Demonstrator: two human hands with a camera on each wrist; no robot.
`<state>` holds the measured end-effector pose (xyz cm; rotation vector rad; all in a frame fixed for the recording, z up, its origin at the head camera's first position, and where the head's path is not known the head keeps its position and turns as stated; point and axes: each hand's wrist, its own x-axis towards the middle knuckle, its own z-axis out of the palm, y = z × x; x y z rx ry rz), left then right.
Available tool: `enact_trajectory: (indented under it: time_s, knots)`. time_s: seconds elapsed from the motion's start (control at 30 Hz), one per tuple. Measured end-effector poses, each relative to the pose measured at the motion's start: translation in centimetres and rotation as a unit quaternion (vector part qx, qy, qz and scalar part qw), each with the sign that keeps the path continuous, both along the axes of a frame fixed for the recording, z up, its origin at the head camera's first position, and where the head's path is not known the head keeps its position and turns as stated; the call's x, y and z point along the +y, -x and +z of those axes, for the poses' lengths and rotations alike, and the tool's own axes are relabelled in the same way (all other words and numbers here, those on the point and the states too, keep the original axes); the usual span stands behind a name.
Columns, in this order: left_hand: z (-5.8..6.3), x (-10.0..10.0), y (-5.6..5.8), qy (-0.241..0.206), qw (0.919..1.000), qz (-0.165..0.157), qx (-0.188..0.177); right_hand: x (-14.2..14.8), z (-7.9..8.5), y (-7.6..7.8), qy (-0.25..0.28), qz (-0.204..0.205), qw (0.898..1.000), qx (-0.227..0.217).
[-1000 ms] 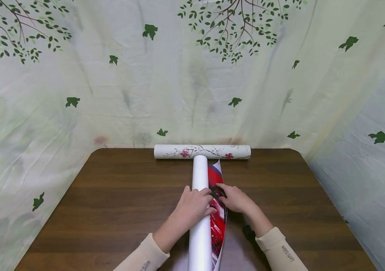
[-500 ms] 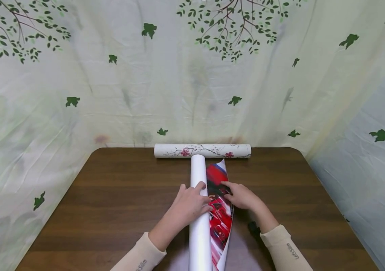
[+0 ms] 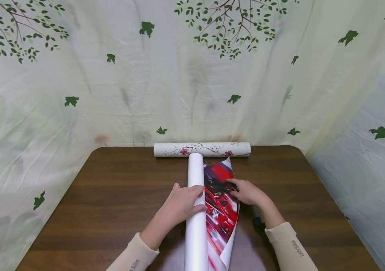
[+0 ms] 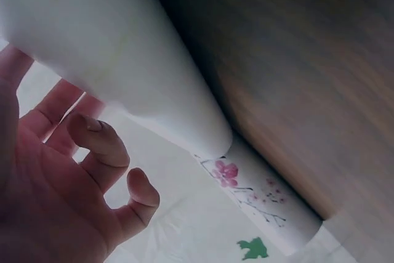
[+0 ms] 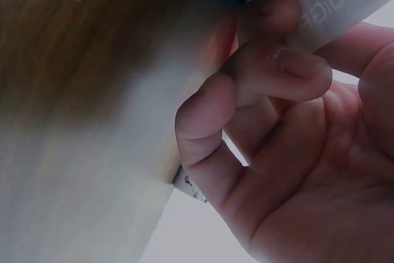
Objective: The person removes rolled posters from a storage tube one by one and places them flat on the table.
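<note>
A partly unrolled poster (image 3: pixel 221 214) lies lengthwise on the table, its glossy printed side red and black with a racing-style picture. Its rolled part (image 3: pixel 195 241) shows the white back as a tube on the left. My left hand (image 3: pixel 184 203) rests over this tube, index finger and thumb spread across it. In the left wrist view its other fingers (image 4: pixel 101 146) bend loosely beside the tube. With curled fingers my right hand (image 3: pixel 248 194) pinches the poster's free right edge. Close up in the right wrist view, a margin with lettering (image 5: pixel 345 13) shows between finger and thumb.
A second roll, white with pink blossom branches (image 3: pixel 209 149), lies crosswise at the back edge of the brown wooden table (image 3: pixel 111 210), right by the tube's far end. Behind hangs a pale curtain with a leaf print (image 3: pixel 192 75). A dark object (image 3: pixel 258 223) shows near the right wrist.
The right hand has moved right with the poster's edge, and the left hand has moved slightly left with the tube. More of the red printed side shows between them.
</note>
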<state>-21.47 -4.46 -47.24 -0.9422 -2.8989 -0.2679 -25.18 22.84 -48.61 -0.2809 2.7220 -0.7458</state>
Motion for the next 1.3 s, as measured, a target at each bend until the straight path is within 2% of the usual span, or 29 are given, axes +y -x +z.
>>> enact_trajectory:
  time_s: [0.1,0.27,0.37,0.67,0.97,1.03,1.2,1.3]
  knots:
    - [-0.1,-0.4,-0.1,0.002,1.0,-0.006,-0.003,0.3,0.2,0.1,-0.003,0.008,1.0,0.003]
    - [-0.3,-0.9,-0.3,0.037,0.999,-0.022,0.011,0.5,0.4,0.2,-0.004,0.008,1.0,0.001]
    - [-0.4,-1.2,-0.6,0.042,0.9985,-0.03,0.017,0.6,0.3,0.0,-0.002,0.008,1.0,0.001]
    - [-0.8,-1.8,-0.7,-0.002,0.9988,-0.033,0.037,1.0,0.0,-0.2,0.004,0.008,1.0,0.001]
    - [-0.7,-2.2,-0.7,-0.021,0.9998,-0.005,0.003,1.5,0.0,-0.2,0.004,0.008,1.0,0.006]
    - [-0.6,-2.4,-0.7,-0.017,0.9998,-0.01,0.009,1.6,0.1,-0.2,0.004,0.006,1.0,0.006]
    - [-0.4,-2.7,-0.6,0.019,0.9973,-0.034,0.062,1.8,0.3,0.0,0.005,-0.001,1.0,-0.002]
    - [-0.5,-2.8,-0.5,0.036,0.9957,-0.035,0.078,2.0,0.4,0.1,0.004,0.003,1.0,0.0]
